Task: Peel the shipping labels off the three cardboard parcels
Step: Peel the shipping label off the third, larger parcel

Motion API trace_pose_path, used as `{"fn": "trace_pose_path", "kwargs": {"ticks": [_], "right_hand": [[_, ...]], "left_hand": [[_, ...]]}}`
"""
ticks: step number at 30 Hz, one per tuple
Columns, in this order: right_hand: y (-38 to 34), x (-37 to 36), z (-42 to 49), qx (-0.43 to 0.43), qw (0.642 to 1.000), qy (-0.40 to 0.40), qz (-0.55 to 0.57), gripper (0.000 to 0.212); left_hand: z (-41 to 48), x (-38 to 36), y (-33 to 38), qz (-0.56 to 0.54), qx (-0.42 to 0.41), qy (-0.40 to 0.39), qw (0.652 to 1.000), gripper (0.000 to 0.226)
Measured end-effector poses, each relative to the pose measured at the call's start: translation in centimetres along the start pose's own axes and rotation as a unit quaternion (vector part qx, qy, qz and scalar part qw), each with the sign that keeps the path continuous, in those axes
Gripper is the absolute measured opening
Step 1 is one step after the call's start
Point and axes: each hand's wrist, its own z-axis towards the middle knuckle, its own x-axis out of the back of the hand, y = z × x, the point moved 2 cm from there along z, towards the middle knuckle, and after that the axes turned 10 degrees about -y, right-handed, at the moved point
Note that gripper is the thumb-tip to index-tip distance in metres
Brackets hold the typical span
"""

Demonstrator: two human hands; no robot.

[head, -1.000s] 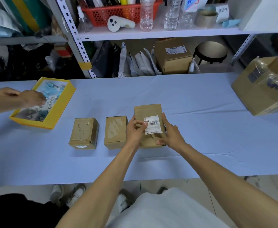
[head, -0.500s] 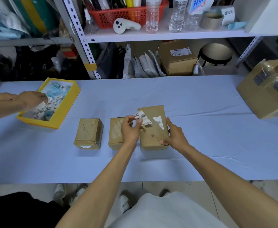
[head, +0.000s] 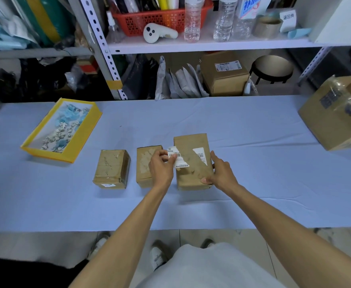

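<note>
Three brown cardboard parcels stand in a row on the blue-covered table. The left parcel (head: pixel 111 168) and the middle parcel (head: pixel 146 163) show only torn paper traces on top. The right parcel (head: pixel 192 171) is the tallest. My left hand (head: pixel 161 166) pinches a torn-off strip of white shipping label (head: pixel 173 155), lifted from that parcel's left edge. A white label remnant (head: pixel 201 154) still sticks to the top right of the parcel. My right hand (head: pixel 220 172) grips the parcel's right side and near corner.
A yellow-rimmed tray (head: pixel 67 156) with paper scraps lies at the left. A large cardboard box (head: pixel 334 119) wrapped in tape sits at the table's right edge. Metal shelving (head: pixel 201 45) with bottles, a red basket and another parcel stands behind the table.
My left hand has torn the label's left part off the right parcel and lifted it. Another person's hand at the yellow tray has left the view. The camera has moved closer.
</note>
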Motion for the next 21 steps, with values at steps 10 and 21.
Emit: {"fn": "trace_pose_path", "kwargs": {"ticks": [10,21], "right_hand": [[0.1,0.2,-0.8,0.010,0.999,0.004,0.030,0.086],[0.4,-0.1,-1.5,0.026,0.999,-0.002,0.029,0.097]], "left_hand": [[-0.2,-0.1,0.0,0.022,-0.108,-0.043,0.993,0.050],[-1.1,-2.9,-1.7,0.048,-0.023,-0.134,0.990,0.053]]}}
